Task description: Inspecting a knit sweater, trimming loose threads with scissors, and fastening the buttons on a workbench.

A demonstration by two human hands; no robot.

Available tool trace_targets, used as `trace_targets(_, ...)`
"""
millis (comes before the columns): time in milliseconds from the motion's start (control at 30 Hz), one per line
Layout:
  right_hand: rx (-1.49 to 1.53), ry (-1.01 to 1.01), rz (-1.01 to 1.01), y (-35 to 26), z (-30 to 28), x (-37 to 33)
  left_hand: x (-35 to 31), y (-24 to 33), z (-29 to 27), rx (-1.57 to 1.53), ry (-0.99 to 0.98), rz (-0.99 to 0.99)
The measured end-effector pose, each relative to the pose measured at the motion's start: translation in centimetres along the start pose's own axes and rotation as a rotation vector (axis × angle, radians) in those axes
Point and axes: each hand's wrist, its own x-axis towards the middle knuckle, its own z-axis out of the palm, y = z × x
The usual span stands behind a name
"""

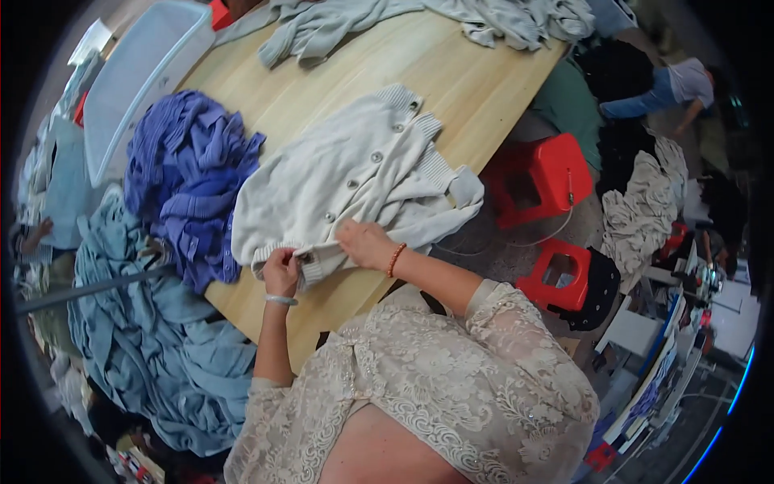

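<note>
A white knit cardigan (310,173) with a row of dark round buttons lies on the wooden table (476,89), its ribbed edges toward both ends. My left hand (281,273) pinches the ribbed band at the cardigan's near end, beside a button there. My right hand (367,244) rests on the front of the cardigan near the button row, its fingers closed on the fabric. Just left of the cardigan sits a heap of purple knit garments (189,177).
Blue-green garments (161,347) are piled below the table's left side, near a clear plastic bin (145,81). Grey-green knits (339,28) lie along the far edge. Red stools (536,181) stand at the right. Another person (677,85) bends over dark cloth at the far right.
</note>
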Motion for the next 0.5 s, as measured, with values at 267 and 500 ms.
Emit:
trace_targets(267, -0.025, -0.031, -0.048, -0.1, 0.8, 0.6, 4.6, 4.1, 5.4, -0.017, -0.062, 0.193)
trace_targets(500, -0.102, -0.037, 0.052, 2.2, 0.2, 0.3, 7.0, 3.0, 8.0, 0.203, -0.082, 0.16)
